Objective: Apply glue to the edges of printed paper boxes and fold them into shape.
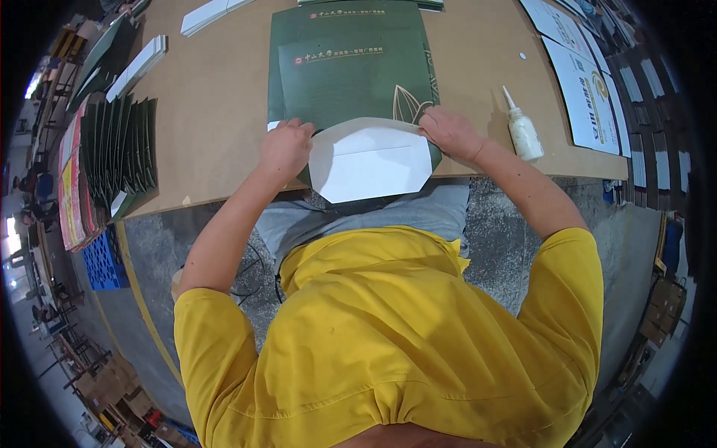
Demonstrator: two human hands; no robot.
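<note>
A dark green paper bag [336, 89] with gold printing lies flat on the table in front of me. Its near end is spread open, showing a white bottom panel [370, 168] with angled corners that hangs slightly past the table edge. My left hand [287, 148] is closed on the left corner of this opened end. On the opposite corner, my right hand [450, 133] grips the bag with bent fingers. To the right of my right hand stands a squeeze bottle [524, 134] with a pointed nozzle and whitish contents.
Several folded green bags [119, 145] stand at the table's left edge beside a red and yellow bundle [72, 187]. White card strips [138, 67] lie farther back. Printed white sheets [579, 93] cover the right side of the brown table [216, 97]. A blue crate [103, 260] sits below on the left.
</note>
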